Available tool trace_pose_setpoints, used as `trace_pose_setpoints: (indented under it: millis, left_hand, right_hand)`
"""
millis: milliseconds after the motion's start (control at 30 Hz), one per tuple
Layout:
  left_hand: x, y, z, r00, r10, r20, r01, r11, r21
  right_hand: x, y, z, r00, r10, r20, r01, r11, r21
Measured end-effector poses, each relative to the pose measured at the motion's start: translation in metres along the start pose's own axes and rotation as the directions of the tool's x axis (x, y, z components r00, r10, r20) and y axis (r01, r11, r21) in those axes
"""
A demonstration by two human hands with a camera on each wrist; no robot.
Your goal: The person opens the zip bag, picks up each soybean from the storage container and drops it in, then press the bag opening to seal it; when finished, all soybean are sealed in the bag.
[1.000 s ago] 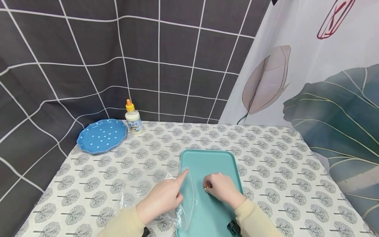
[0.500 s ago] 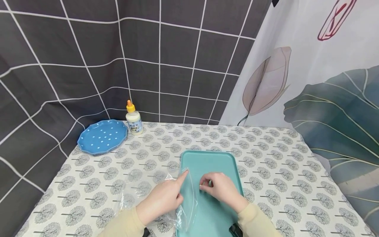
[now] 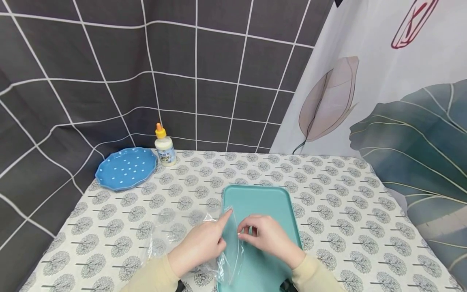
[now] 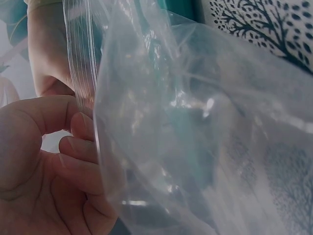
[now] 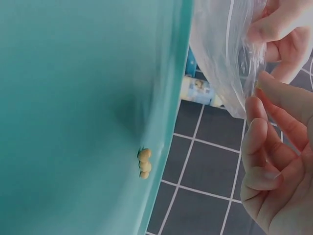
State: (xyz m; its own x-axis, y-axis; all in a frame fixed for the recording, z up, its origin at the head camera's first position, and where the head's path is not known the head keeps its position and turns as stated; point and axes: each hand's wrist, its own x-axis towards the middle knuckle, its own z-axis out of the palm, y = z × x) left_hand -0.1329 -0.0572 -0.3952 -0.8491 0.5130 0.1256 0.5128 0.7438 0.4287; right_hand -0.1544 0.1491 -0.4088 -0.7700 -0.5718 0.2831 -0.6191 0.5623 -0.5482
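My left hand grips the zip edge of a clear plastic bag and holds its mouth open over the left rim of a teal tray; the index finger points up along the edge. In the left wrist view the fingers curl on the bag's zip strip. My right hand hovers over the tray, its curled fingertips pinched together right at the bag's mouth, seemingly on a small yellowish bean. Three such beans lie together on the tray in the right wrist view.
A blue dotted plate and a white glue bottle with an orange cap stand at the table's back left. A tree-patterned cloth covers the table. A dark grid backdrop and a leaf-print curtain close in the back and right.
My right hand has moved left across the tray, from its middle to the bag's mouth, fingers staying pinched. The left hand and the bag have stayed put.
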Motion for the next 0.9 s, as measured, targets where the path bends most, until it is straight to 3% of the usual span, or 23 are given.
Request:
trace_pose_setpoints:
  millis: [300,533,900]
  left_hand:
    - [0.000,0.000,0.000,1.000,-0.006,0.006,0.006,1.000,-0.008]
    - [0.000,0.000,-0.001,1.000,0.005,-0.002,-0.005,1.000,0.006]
    - [-0.001,0.002,-0.003,1.000,-0.015,0.016,0.015,1.000,-0.012]
  right_hand:
    - [-0.002,0.003,-0.001,0.999,0.044,-0.014,-0.044,0.999,0.016]
    - [-0.004,0.012,-0.003,0.990,0.136,-0.037,-0.138,0.989,-0.059]
    - [-0.006,0.022,-0.006,0.947,0.313,-0.071,-0.321,0.923,-0.211]
